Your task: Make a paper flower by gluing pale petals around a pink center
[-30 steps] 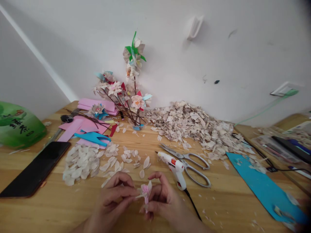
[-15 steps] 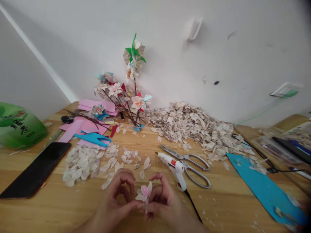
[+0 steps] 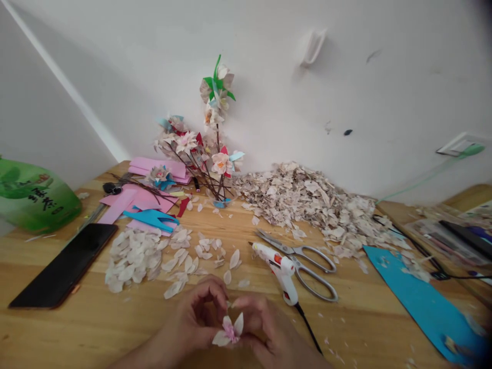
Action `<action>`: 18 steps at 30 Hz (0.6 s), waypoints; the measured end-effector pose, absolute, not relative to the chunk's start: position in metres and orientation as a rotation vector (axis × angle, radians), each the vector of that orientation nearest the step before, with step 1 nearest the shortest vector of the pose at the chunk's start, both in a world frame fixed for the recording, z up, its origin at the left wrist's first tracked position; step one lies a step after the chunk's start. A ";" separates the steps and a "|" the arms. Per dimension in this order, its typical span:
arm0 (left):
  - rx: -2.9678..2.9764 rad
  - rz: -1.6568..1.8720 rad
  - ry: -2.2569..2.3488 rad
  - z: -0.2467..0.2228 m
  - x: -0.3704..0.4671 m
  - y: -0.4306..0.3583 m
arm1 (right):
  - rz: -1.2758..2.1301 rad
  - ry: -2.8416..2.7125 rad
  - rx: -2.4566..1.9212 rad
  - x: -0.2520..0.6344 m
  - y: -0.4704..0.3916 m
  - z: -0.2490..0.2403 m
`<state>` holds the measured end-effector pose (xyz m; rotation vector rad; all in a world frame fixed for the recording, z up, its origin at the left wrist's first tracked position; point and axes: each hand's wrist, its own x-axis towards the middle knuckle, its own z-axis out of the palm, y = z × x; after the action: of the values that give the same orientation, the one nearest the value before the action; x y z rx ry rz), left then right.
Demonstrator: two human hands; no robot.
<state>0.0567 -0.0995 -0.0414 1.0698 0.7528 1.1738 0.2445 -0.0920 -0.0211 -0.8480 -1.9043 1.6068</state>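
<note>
Tipping up toward you now is the small, papery flower with a pink middle and pale petals (image 3: 229,332), at the bottom middle of the frame. In the picture from one second ago, it stands straighter and its pink stem shows; now the stem is hidden. Both hands are lower and closer together than they are there.

Your bare left hand (image 3: 202,318) is on the flower's left side. One second ago, its fingertips pinch at that side; now the thumb is by the left petal, and you cannot tell if it is pinching or only touching. Your bare right hand (image 3: 265,323) curls in from the other side and looks clamped on the flower from underneath, but your fingers hide the spot. A tiny pale bit (image 3: 229,304) shows between the tips of your pointing fingers, too small to name.

Three petals face you, spread around the pink middle. That seems to mean the left petal has its place, though you cannot see if it is stuck fast.

Nothing else seems to move. The flat pile of pale, thin petals (image 3: 132,259) sits left of the middle, and the white plastic glue gun with an orange part (image 3: 287,279) lies right of your hands, against the silver metal scissors (image 3: 292,251).
</note>
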 end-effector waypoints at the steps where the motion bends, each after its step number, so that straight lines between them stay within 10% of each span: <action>1: 1.063 1.165 0.735 -0.042 0.057 -0.099 | 1.561 -1.960 -0.862 0.247 -0.092 -0.021; 18: 1.218 1.310 1.113 -0.033 0.054 -0.100 | 1.625 -1.091 -1.015 0.218 -0.082 -0.026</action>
<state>0.0541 -0.1000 -0.0331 1.2177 1.1133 1.3102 0.2180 -0.0821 -0.0262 -1.0152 -1.0914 1.6249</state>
